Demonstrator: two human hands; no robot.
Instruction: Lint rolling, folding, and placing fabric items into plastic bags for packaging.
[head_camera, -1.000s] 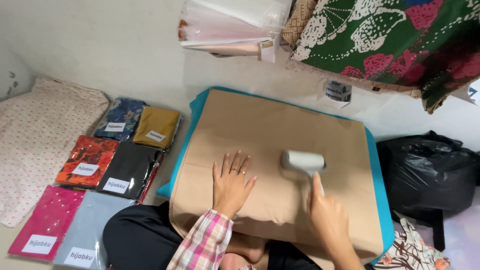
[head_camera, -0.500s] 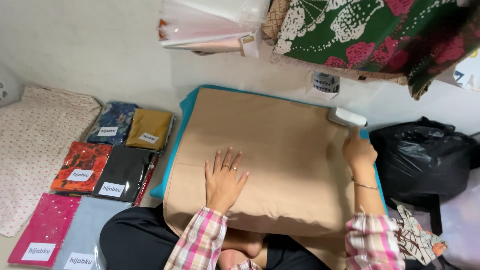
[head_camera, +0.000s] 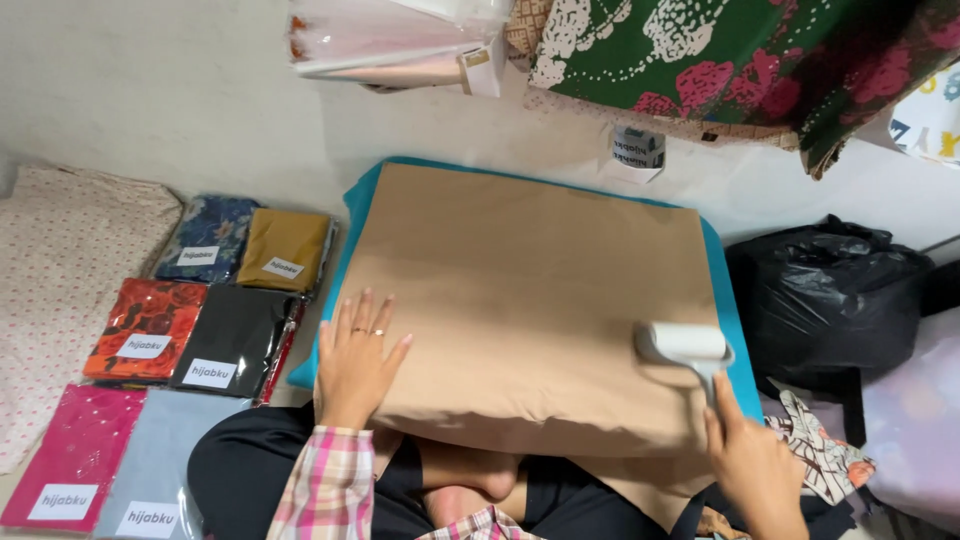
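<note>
— Kneeling over the work, you are pressing your left hand (head_camera: 358, 358) flat, fingers spread wide, on the near left part of the tan cloth (head_camera: 530, 300), and your right hand (head_camera: 752, 462) is closed around the handle of a white lint roller (head_camera: 685, 343). Where is the roller sitting?

— You are resting its drum on the cloth's right side, close to the right edge and toward the near fold. The cloth itself is lying folded and smooth over a teal cushion (head_camera: 353, 215), which is showing only as a thin border on the left, top and right.

— How far along are you looking?

— Hard to judge, since no lint is showing at this size. The roller is working the right margin, so the far half and the patch under your left palm could well be waiting, but the fabric is giving no sign either way.

— And around you?

— Packaged scarves (head_camera: 205, 310) in clear sleeves are lying in rows on the floor to your left, beside a pale dotted fabric (head_camera: 55, 260). A black plastic bag (head_camera: 830, 300) is sitting just right of the cushion, and a green floral cloth (head_camera: 740, 50) is hanging across the top.
</note>
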